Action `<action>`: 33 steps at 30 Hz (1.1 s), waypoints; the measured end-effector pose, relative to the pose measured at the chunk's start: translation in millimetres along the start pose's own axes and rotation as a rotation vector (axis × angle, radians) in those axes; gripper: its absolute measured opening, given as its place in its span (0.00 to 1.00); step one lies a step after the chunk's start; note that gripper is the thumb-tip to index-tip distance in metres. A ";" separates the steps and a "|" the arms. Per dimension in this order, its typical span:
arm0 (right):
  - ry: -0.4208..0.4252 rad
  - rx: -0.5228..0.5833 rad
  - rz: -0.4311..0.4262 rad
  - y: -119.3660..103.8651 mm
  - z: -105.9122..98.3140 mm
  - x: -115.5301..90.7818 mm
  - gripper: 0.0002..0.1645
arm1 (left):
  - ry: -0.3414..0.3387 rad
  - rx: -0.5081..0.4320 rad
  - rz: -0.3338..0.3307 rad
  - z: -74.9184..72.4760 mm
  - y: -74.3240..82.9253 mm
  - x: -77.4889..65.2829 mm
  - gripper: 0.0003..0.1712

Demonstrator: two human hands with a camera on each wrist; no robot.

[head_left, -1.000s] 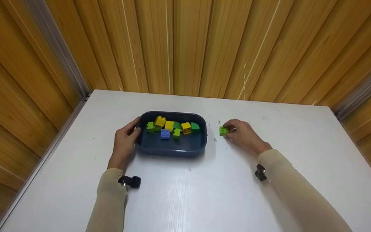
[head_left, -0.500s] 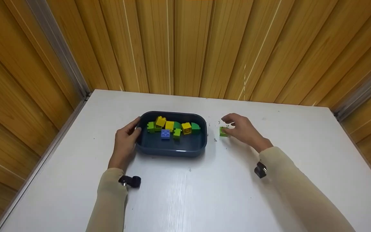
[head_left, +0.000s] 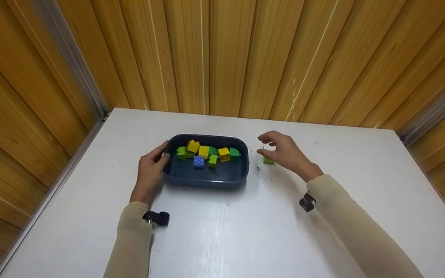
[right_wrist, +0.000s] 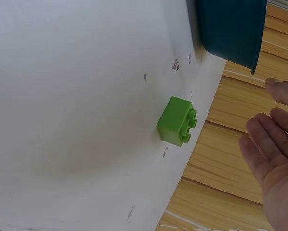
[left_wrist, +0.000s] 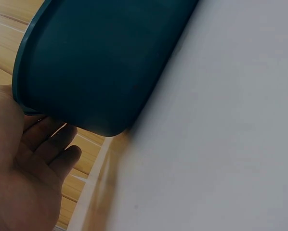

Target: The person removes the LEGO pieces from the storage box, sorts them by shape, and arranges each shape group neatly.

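Apart, hands (head_left: 150,170) (head_left: 287,154) astride the tray (head_left: 203,184)

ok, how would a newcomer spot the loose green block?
On the white table, find the dark blue box. Just right of it, by the right hand, a green block sits studs up. Unlike the other blocks, all inside the box, it stands on the table itself.

Box (head_left: 207,184) on bench (head_left: 222,231), nearer to far edge. Blocks (head_left: 203,151) inside box, mostly in far half; two lying more to front. Left hand (head_left: 149,170) touching box at its left end. Single block (head_left: 268,161) on bench, right of box, apart from it. Right hand (head_left: 287,153) above single block. Wall (head_left: 226,58) behind bench.
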State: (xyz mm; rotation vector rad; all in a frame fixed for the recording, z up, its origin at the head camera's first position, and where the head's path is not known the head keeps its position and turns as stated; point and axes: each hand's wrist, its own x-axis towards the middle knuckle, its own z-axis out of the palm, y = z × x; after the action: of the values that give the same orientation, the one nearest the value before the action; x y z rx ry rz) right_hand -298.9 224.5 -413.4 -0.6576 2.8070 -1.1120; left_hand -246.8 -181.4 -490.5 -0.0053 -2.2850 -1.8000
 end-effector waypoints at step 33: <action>-0.053 0.060 -0.199 -53.6 50.6 13.4 0.25 | 0.012 0.032 -0.022 -5.0 -1.7 -0.6 0.26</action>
State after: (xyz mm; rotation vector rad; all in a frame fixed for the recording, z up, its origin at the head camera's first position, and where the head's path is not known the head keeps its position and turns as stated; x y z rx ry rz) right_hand -281.3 151.8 -413.8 -0.9628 2.6993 -1.1836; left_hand -245.6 -186.5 -491.2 0.0363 -2.3149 -1.7689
